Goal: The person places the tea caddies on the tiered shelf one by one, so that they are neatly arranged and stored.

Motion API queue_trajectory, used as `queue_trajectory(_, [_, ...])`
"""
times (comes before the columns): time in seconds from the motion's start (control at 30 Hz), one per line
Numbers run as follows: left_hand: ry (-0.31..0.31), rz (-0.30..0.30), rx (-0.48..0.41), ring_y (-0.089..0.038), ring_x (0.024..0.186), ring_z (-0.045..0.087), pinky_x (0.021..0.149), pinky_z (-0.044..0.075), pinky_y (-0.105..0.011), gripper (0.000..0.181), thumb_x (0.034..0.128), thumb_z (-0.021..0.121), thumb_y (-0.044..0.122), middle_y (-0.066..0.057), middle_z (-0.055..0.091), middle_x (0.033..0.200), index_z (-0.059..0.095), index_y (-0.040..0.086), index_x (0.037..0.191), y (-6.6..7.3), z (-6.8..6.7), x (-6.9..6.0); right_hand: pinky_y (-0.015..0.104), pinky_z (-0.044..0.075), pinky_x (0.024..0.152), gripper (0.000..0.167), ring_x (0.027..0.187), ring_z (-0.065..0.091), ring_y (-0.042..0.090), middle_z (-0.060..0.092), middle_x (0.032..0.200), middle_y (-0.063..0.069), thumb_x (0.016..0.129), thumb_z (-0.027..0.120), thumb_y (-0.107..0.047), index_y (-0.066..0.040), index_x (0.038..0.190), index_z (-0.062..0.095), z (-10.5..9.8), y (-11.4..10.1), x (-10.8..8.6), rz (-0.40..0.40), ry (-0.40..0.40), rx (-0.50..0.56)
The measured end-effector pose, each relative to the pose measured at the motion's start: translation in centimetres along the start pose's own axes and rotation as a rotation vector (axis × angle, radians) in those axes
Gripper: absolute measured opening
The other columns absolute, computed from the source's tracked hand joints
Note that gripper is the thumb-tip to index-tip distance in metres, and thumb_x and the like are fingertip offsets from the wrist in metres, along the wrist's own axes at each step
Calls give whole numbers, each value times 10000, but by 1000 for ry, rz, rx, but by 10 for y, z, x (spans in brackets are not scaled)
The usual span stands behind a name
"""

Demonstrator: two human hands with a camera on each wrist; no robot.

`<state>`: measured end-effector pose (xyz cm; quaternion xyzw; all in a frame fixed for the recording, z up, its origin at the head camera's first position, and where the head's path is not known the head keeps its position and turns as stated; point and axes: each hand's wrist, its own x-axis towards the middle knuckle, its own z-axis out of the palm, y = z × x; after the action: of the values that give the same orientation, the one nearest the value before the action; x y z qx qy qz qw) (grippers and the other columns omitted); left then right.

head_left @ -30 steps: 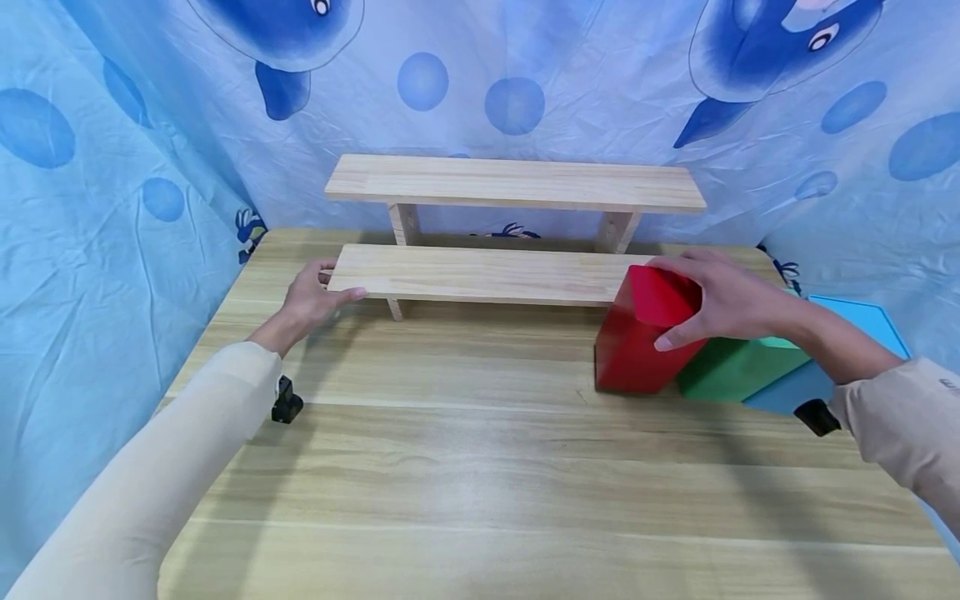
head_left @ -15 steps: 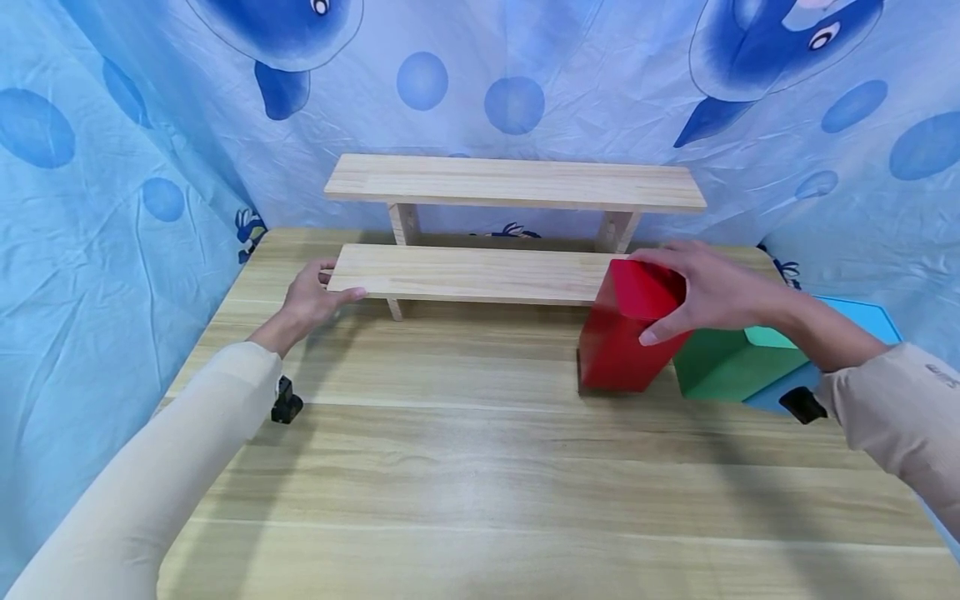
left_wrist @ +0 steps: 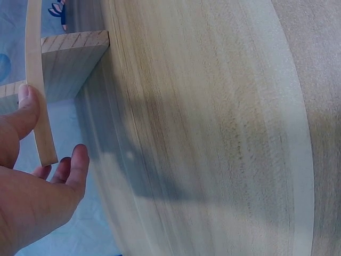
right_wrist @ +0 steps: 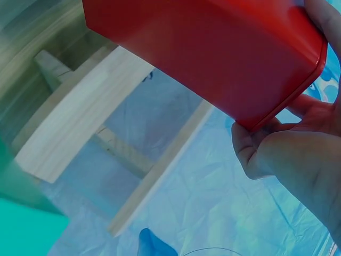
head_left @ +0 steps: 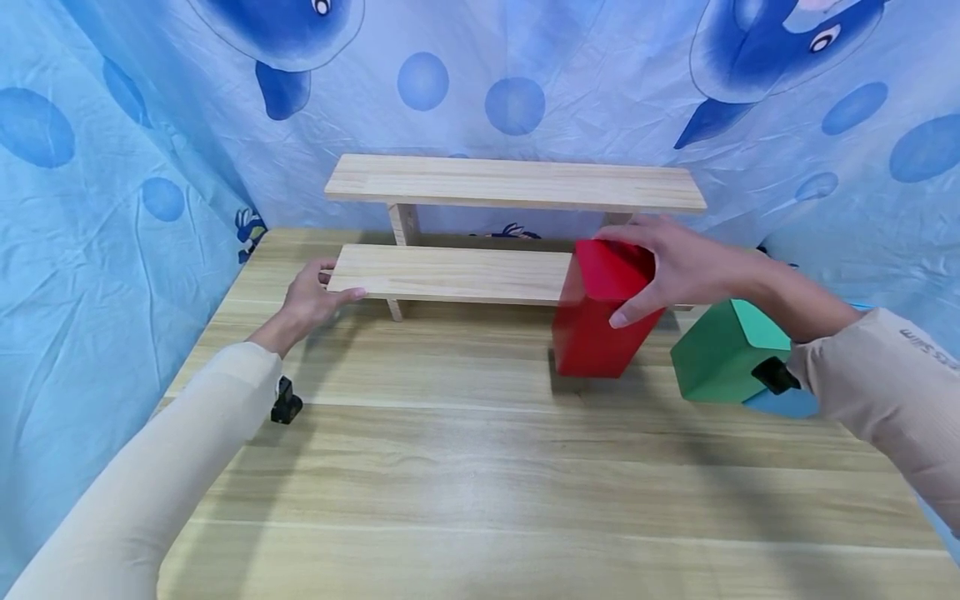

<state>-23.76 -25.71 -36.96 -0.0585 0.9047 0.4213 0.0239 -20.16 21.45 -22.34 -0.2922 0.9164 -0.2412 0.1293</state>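
My left hand [head_left: 306,298] holds the left end of the lower board of a two-tier wooden shelf [head_left: 450,273]. In the left wrist view the thumb [left_wrist: 29,106] presses the board's edge and the fingers curl near its end. My right hand [head_left: 686,258] grips a tall red box [head_left: 596,333] by its top, the thumb on the near side. The box stands nearly upright in front of the lower board and hides its right part. In the right wrist view the fingers grasp the rim end of the red box [right_wrist: 208,58]. Whether its base touches the table, I cannot tell.
A green box [head_left: 720,354] stands on the table [head_left: 450,467] to the right, with a blue box [head_left: 787,403] behind it, partly covered by my right arm. The upper board [head_left: 517,181] spans the back. A blue patterned cloth [head_left: 465,83] hangs behind the table.
My right hand has carried the red box leftward and a little toward the shelf, away from the green box. The left hand stays on the board's end.
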Motion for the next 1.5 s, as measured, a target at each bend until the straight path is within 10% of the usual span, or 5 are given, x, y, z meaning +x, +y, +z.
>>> queue_trajectory(1.5, [-6, -7, 3, -373, 1104, 461, 876, 420, -455, 774, 864, 728, 327, -263, 422, 1302, 319, 16, 1443, -1, 1, 0, 359, 505, 803, 878, 1090, 453, 206, 480, 1201, 59, 688, 865, -334, -148, 1433, 438, -8, -60, 87, -111, 1, 48])
